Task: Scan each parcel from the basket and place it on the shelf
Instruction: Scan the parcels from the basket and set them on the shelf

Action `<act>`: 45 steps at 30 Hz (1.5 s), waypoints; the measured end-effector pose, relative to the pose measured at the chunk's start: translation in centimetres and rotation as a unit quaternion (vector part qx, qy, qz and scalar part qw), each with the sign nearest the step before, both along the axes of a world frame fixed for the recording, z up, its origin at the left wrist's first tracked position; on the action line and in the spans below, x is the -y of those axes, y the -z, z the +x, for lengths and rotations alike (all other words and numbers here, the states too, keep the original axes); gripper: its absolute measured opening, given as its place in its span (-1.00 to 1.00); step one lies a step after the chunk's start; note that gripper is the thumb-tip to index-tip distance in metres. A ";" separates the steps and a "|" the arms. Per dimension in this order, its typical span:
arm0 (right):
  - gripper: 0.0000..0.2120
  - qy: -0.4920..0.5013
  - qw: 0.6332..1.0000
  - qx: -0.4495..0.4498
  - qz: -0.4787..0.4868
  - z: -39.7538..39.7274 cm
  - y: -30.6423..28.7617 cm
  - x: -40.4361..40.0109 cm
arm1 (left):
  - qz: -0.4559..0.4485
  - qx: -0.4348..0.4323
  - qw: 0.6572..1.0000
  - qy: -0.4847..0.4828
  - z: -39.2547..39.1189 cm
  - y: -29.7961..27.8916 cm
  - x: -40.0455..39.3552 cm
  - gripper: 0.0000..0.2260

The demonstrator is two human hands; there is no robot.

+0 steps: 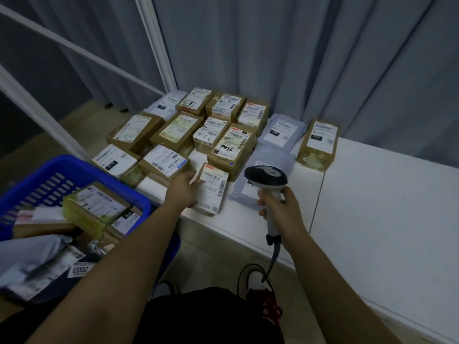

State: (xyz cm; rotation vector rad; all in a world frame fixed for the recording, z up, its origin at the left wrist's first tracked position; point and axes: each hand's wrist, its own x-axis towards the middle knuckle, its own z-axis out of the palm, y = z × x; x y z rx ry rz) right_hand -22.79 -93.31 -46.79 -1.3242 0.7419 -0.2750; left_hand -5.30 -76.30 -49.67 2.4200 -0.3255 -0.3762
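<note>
A white shelf (pixel 372 194) carries many labelled parcels at its far left. The blue basket (pixel 29 180) sits near left, still holding parcels. The left hand (pixel 182 189) grips a small parcel (pixel 211 188) on the shelf; the right hand (pixel 280 207) clasps the scanner (pixel 267 178) just right of it.

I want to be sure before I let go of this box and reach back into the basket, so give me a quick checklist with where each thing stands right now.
1. Parcel resting on the white shelf, not overhanging: ok, it lies flat near the front edge.
2. Left hand free to let go: ok, it only holds the parcel's left side.
3. Label facing up for the scan: ok.
4. Scan already registered: cannot tell; nothing here shows a beam or a beep.
5. Scanner secure in the right hand: ok, gripped by its handle.
6. More parcels in the blue basket: ok, several remain.
</note>
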 end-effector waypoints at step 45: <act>-0.62 -0.495 0.846 -0.009 -0.199 8.2 -2.1 -39.1 | -0.073 -0.029 0.914 -0.399 -13.3 2.1 -42.8 -0.41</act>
